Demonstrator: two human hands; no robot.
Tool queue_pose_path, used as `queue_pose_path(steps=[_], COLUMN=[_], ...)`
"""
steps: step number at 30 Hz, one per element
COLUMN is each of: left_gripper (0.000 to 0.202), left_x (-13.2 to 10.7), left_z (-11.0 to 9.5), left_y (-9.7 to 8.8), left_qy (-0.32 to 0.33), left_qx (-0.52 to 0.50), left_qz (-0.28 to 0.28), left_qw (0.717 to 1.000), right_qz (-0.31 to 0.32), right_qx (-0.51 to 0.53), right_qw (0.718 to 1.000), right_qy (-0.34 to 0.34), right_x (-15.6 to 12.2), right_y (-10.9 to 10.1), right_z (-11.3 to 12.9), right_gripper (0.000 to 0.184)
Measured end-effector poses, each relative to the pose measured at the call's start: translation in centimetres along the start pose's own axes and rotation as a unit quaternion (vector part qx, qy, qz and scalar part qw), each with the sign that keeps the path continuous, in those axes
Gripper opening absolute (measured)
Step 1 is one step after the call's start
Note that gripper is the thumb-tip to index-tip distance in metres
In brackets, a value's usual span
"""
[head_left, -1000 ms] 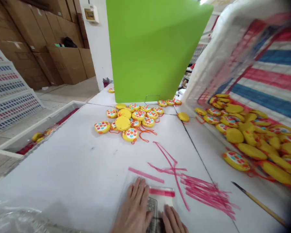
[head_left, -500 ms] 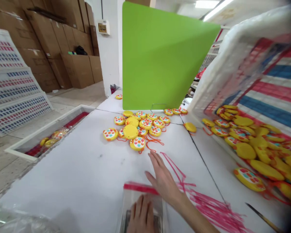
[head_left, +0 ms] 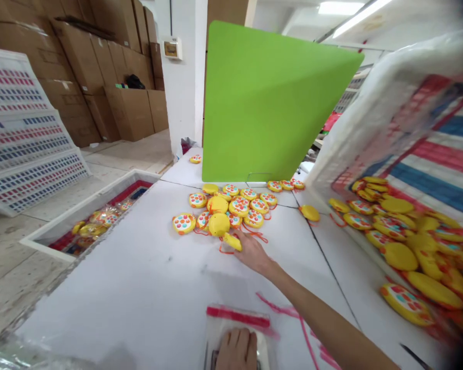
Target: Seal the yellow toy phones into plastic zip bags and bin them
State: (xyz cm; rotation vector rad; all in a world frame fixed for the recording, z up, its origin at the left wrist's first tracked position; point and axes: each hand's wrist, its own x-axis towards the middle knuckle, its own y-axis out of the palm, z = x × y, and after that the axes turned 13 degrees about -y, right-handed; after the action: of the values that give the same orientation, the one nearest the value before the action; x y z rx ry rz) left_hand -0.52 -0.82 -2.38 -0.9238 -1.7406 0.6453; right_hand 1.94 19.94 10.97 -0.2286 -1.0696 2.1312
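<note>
My right hand (head_left: 251, 251) reaches far across the white table (head_left: 131, 288) and grips a yellow round toy (head_left: 232, 241) at the near edge of a pile of several yellow dotted toys (head_left: 231, 208). The toy is tilted up in my fingers, with an orange cord under it. My left hand (head_left: 236, 350) lies flat at the bottom edge, pressing on a clear plastic bag with a red strip (head_left: 239, 317).
A green divider board (head_left: 270, 103) stands behind the pile. A tilted white basket (head_left: 389, 103) at the right spills many yellow toys (head_left: 401, 231). Pink strips (head_left: 293, 313) lie by my right forearm. A white bin (head_left: 88, 216) sits left of the table. Cardboard boxes (head_left: 100, 77) stand behind.
My right hand left the bag, stretched forward to the pile and closed on a yellow toy. My left hand stayed on the bag. The view tilted upward.
</note>
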Motion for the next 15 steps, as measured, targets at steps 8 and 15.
queue_pose_path(steps=[8, 15], left_gripper=[0.01, 0.022], left_x=[2.6, 3.9], left_z=[-0.7, -1.4], left_y=[-4.3, -4.8], left_qy=[0.017, -0.019], left_qx=[-0.013, -0.031], left_qz=[0.185, 0.215], left_qw=[0.983, 0.976], right_qz=[-0.004, -0.074], right_qx=[0.258, 0.285], right_qw=[0.964, 0.954], right_qy=[0.059, 0.055], right_x=[-5.1, -7.9], right_y=[-2.6, -4.1], right_z=[2.0, 2.1], right_gripper=[0.048, 0.04])
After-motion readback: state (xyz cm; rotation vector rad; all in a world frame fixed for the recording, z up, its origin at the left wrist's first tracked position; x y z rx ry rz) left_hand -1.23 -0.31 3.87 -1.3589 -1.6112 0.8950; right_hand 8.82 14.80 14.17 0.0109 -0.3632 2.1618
